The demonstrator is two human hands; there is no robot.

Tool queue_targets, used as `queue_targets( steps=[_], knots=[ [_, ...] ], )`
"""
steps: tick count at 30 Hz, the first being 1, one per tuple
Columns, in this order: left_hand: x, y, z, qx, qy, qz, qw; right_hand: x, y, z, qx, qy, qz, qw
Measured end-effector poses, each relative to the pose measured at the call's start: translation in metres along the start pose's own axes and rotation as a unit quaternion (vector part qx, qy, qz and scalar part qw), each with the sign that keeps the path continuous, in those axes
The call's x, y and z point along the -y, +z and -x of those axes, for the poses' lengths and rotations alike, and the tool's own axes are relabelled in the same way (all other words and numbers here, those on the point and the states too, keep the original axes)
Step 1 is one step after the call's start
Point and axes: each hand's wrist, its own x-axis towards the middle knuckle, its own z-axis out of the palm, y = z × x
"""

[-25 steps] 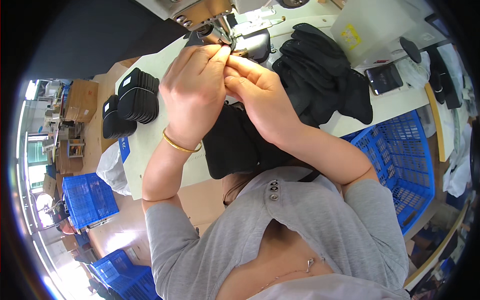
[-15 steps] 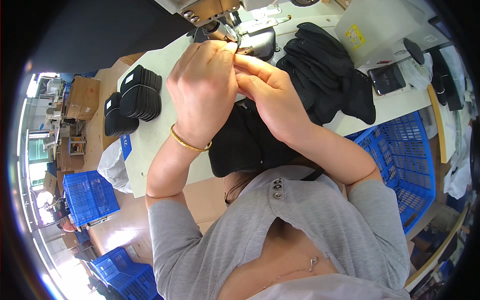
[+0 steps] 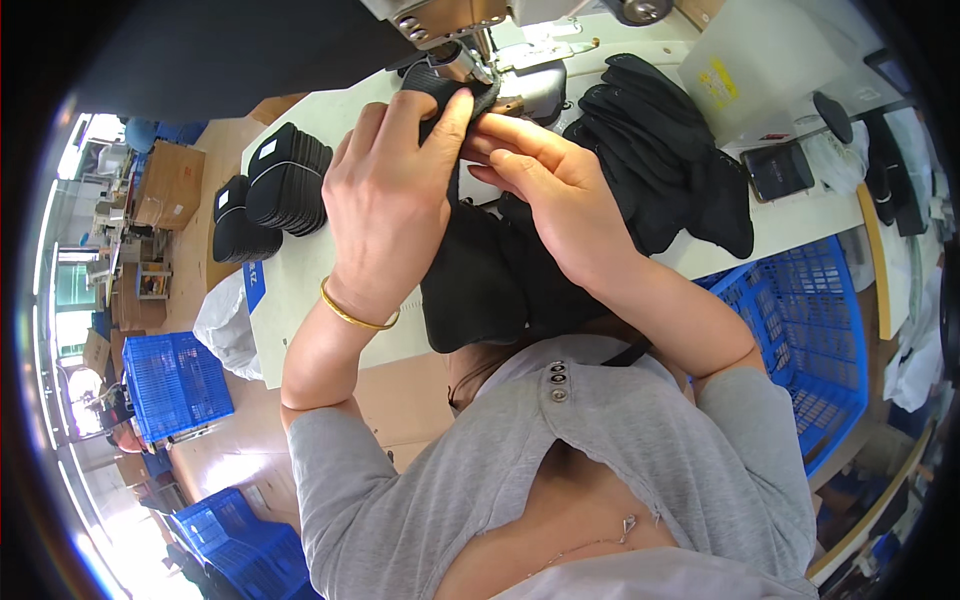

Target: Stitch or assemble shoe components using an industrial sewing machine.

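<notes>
A dark sewing machine head (image 3: 450, 30) hangs over the pale table, its presser foot (image 3: 487, 75) close to my fingers. Under it lies a ribbed black fabric piece (image 3: 428, 82). My left hand (image 3: 390, 180), with a gold bangle on the wrist, pinches that piece between thumb and bent fingers. On the other side my right hand (image 3: 555, 185) has its fingers together at the fabric's edge, the thumb bent over them; its exact hold is partly hidden. More black fabric (image 3: 475, 285) drapes below both hands, over the table's front edge.
A loose heap of black pieces (image 3: 640, 150) lies right of the machine. Two tied stacks of black pieces (image 3: 290, 180) stand at the left. A phone (image 3: 778, 170) rests near a pale box (image 3: 760, 70). Blue crates (image 3: 800, 330) flank me on both sides.
My left hand has opened out a little and drawn down and left, so the ribbed black fabric now shows above it. My right hand has moved slightly right, its fingers looser.
</notes>
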Motion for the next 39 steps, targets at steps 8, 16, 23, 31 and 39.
queue_targets(
  steps=[8,16,23,31,39],
  knots=[
    [-0.014,-0.011,-0.005,0.034,-0.021,-0.004,0.999,0.002,0.007,0.003,-0.013,-0.006,-0.026,1.0],
    [-0.025,-0.018,0.0,0.013,-0.05,0.125,0.991,-0.004,0.0,0.008,0.008,-0.016,0.107,0.994],
    [-0.04,-0.012,0.001,-0.05,-0.025,0.127,0.99,0.006,-0.003,0.01,0.006,-0.034,0.123,0.992],
    [-0.035,0.002,-0.013,-0.055,-0.022,0.074,0.995,-0.002,-0.011,-0.007,-0.016,-0.058,0.122,0.991],
    [-0.031,0.002,-0.014,-0.03,-0.062,0.108,0.992,-0.006,-0.01,-0.015,-0.018,-0.074,0.088,0.993]
  ],
)
